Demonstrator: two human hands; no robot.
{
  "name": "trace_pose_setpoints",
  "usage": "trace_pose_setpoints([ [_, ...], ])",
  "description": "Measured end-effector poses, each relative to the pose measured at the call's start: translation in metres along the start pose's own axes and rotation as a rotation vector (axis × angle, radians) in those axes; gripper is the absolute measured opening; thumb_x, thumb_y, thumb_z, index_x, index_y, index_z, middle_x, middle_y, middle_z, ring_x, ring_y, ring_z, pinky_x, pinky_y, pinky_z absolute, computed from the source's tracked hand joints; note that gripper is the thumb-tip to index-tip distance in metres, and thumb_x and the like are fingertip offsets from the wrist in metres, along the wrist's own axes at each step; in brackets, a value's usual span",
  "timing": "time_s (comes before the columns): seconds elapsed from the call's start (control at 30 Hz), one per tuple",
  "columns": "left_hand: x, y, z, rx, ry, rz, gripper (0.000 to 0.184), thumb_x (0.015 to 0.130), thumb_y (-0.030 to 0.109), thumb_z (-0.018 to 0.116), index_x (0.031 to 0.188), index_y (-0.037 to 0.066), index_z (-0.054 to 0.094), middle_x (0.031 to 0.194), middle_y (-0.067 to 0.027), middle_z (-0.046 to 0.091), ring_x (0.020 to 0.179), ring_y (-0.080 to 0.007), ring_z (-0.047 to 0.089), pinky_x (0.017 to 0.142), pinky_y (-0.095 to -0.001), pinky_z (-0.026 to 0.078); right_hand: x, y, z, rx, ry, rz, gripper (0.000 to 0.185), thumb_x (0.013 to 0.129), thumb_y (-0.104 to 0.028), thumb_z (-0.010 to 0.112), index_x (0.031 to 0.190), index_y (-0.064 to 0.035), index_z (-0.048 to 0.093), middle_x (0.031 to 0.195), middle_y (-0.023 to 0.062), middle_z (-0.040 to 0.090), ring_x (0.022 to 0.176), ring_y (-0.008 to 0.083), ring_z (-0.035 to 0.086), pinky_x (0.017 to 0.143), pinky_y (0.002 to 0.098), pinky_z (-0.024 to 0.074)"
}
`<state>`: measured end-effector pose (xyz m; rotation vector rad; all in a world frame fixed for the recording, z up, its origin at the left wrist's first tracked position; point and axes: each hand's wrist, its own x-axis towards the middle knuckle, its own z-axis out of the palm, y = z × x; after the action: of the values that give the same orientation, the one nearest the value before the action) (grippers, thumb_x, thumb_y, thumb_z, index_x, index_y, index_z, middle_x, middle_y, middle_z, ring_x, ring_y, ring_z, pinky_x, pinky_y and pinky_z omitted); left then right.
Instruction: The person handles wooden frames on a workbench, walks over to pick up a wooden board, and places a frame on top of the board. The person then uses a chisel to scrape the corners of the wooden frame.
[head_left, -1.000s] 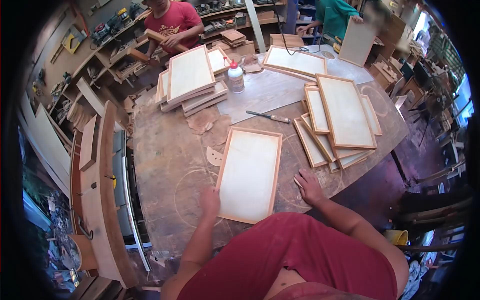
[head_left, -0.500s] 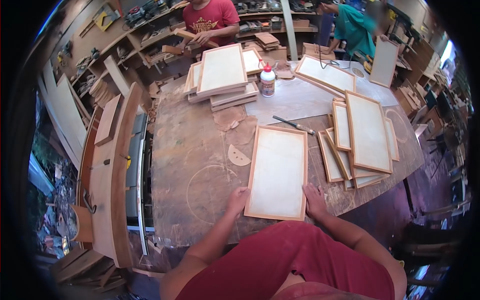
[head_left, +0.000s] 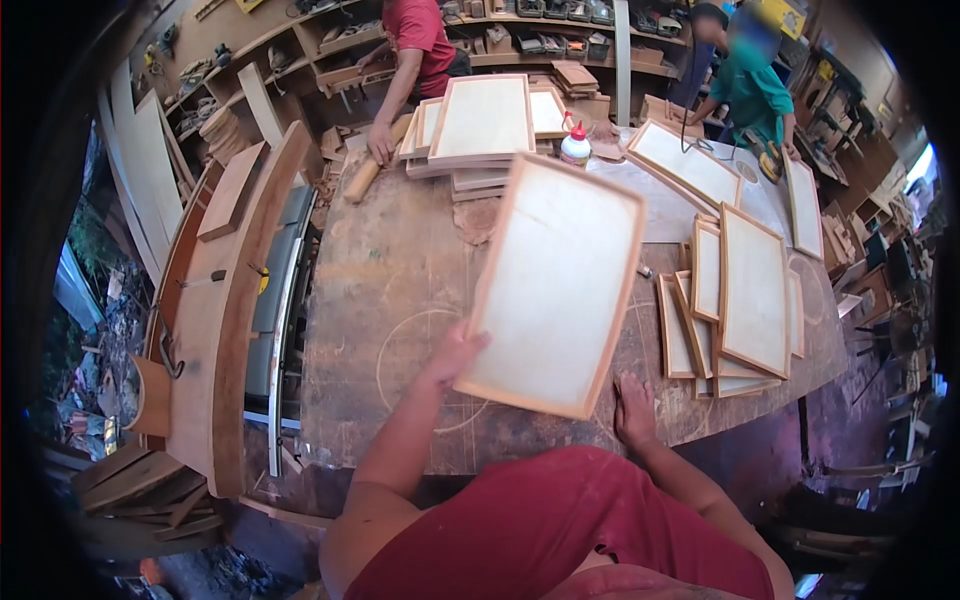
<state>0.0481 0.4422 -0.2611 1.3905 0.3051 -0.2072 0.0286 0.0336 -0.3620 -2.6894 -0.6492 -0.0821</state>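
Note:
A framed panel [head_left: 555, 290], white with a light wooden border, is tilted and lifted off the workbench [head_left: 400, 260]. My left hand [head_left: 458, 356] grips its lower left edge, thumb on the white face. Beside the panel's lower right corner, my right hand [head_left: 634, 410] rests on the bench with its fingers stretched out and nothing in it. Further right lies a stack of similar framed panels [head_left: 752, 290]. The raised panel hides part of the bench behind it; only the end of a dark tool [head_left: 645, 271] shows past its right edge.
More panels [head_left: 485, 118] are piled at the back, next to a white glue bottle [head_left: 575, 147] with a red cap. A co-worker's hand [head_left: 381, 142] is by a wooden piece [head_left: 364, 181]. Another person in green [head_left: 755, 95] stands back right. A long wooden board [head_left: 255, 330] borders the left.
The panel has risen off the bench and tilted, held in my left hand. My right hand has let go of its edge. The co-worker in red has put a wooden piece down on the bench.

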Motion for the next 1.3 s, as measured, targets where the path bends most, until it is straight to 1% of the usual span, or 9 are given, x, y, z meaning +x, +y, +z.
trace_pose_setpoints([
  [0.23,0.065,0.032,-0.025,-0.344,0.205,0.214,0.044,0.098,0.019,0.058,0.134,-0.002,0.044,0.12,-0.0143,0.062,0.103,-0.0236,0.063,0.088,-0.0377,0.053,0.005,-0.009,-0.01,0.011,-0.012,0.008,0.051,0.091,-0.009,0.048,0.142,-0.0079,0.043,0.147,0.0162,0.043,0.139,0.0332,0.037,0.115,0.0532,0.0212],
  [0.3,0.096,0.046,-0.019,-0.543,0.266,0.29,0.045,0.1,0.019,0.055,0.137,-0.001,0.039,0.13,-0.0153,0.055,0.113,-0.0256,0.058,0.095,-0.0404,0.05,0.005,-0.009,-0.012,0.001,-0.015,0.008,0.052,0.09,-0.01,0.049,0.141,-0.0081,0.044,0.147,0.016,0.043,0.139,0.0334,0.037,0.115,0.0532,0.0217],
  [0.53,0.211,0.142,0.015,-0.825,0.123,0.592,0.047,0.1,0.018,0.054,0.141,0.002,0.037,0.136,-0.0136,0.05,0.123,-0.0279,0.051,0.103,-0.045,0.044,0.007,-0.008,-0.012,-0.029,-0.023,-0.006,0.054,0.085,-0.01,0.053,0.139,-0.0085,0.047,0.144,0.0154,0.045,0.136,0.0335,0.039,0.113,0.0539,0.0247],
  [0.63,0.284,0.174,0.033,-0.882,0.048,0.605,0.048,0.096,0.015,0.06,0.138,0.003,0.04,0.134,-0.0134,0.051,0.121,-0.0274,0.053,0.103,-0.0433,0.044,0.008,-0.01,-0.014,-0.039,-0.034,0.009,0.053,0.085,-0.01,0.054,0.138,-0.0087,0.048,0.142,0.016,0.047,0.135,0.0339,0.041,0.113,0.0542,0.0254],
  [0.9,0.448,0.214,0.058,-1.189,0.242,0.411,0.069,0.087,0.018,0.075,0.138,0.008,0.03,0.13,-0.0146,0.053,0.112,-0.0322,0.058,0.085,-0.0506,0.056,0.012,-0.01,-0.018,-0.019,-0.044,0.016,0.053,0.083,-0.011,0.056,0.135,-0.0096,0.051,0.14,0.0162,0.049,0.133,0.0336,0.044,0.112,0.0541,0.0261],
  [0.93,0.46,0.214,0.057,-1.176,0.235,0.416,0.068,0.087,0.021,0.075,0.137,0.01,0.03,0.129,-0.0156,0.053,0.111,-0.0324,0.059,0.085,-0.0476,0.057,0.011,-0.009,-0.017,-0.03,-0.054,0.024,0.052,0.082,-0.012,0.056,0.134,-0.0103,0.052,0.141,0.0155,0.049,0.133,0.0331,0.044,0.112,0.054,0.0264],
  [1.1,0.484,0.21,0.074,-1.151,0.331,0.43,0.063,0.091,0.026,0.071,0.136,0.004,0.033,0.128,-0.0174,0.053,0.11,-0.0327,0.059,0.088,-0.0476,0.057,0.012,-0.007,-0.015,-0.019,-0.068,0.05,0.052,0.081,-0.011,0.057,0.133,-0.0114,0.054,0.141,0.0144,0.05,0.133,0.0324,0.045,0.111,0.0538,0.0273],
  [1.2,0.488,0.198,0.071,-1.089,0.115,0.398,0.052,0.099,0.025,0.057,0.136,-0.004,0.033,0.13,-0.0218,0.05,0.118,-0.0379,0.055,0.1,-0.054,0.048,0.013,-0.008,-0.017,-0.004,-0.069,0.055,0.051,0.08,-0.01,0.057,0.131,-0.0117,0.055,0.14,0.014,0.051,0.132,0.0322,0.046,0.111,0.0538,0.0279],
  [1.3,0.485,0.199,0.069,-1.001,0.035,0.286,0.047,0.1,0.02,0.054,0.136,-0.004,0.034,0.131,-0.0234,0.049,0.122,-0.0406,0.052,0.104,-0.0557,0.044,0.014,-0.008,-0.016,-0.004,-0.07,0.051,0.05,0.08,-0.01,0.058,0.13,-0.0116,0.056,0.14,0.014,0.051,0.131,0.0322,0.046,0.111,0.0535,0.0281],
])
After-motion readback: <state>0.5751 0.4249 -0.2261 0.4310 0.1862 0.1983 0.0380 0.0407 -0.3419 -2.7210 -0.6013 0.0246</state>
